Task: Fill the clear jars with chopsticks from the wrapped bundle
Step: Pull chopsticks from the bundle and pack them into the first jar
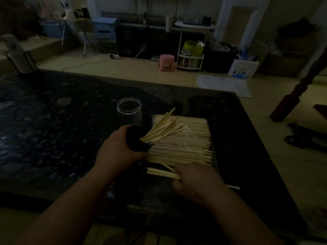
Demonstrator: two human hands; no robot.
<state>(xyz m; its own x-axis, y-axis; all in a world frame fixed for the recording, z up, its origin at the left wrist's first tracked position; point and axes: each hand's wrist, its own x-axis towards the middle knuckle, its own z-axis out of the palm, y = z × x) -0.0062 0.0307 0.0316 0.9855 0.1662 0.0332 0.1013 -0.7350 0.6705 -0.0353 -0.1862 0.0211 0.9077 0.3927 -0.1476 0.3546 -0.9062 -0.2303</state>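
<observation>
A wide bundle of pale chopsticks [184,138] in clear plastic wrap lies flat on the dark table. My left hand [116,149] grips a jar [137,138] tilted on its side at the bundle's left end; it looks dark, and several chopsticks [162,128] fan out of its mouth up and to the right. My right hand [194,179] holds a small bunch of chopsticks [162,173] at the bundle's near edge. An empty clear jar [129,110] stands upright just behind my left hand.
The dark speckled table [53,129] ends at its right edge close to the bundle. A dark wooden post [290,101] leans over the floor to the right. A pink stool [166,62], a white rack and boxes stand on the floor beyond.
</observation>
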